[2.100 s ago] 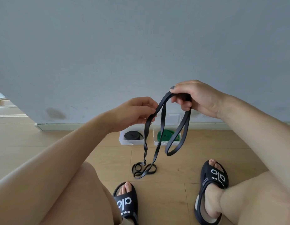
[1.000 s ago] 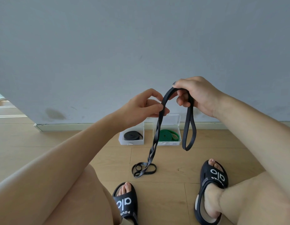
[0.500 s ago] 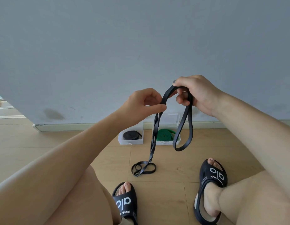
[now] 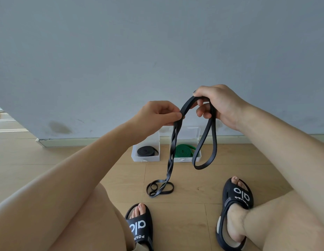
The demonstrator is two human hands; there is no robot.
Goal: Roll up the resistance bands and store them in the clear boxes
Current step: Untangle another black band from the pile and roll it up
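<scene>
While both hands grip it, black band (image 4: 204, 142) hangs twisted to floor (image 4: 103, 169) | left hand (image 4: 157, 115) pinches strands | right hand (image 4: 217, 104) clutches loop | boxes (image 4: 145, 157) by wall

Each of the 2 black slides carries white lettering reading "alo" as seen upside down: the left slide (image 4: 139, 226) at the bottom centre of the frame and the right slide (image 4: 237, 195) at lower right. Smaller white print sits beside each logo, with "FOUR" partly legible on the left one; the rest is too small to read.
</scene>
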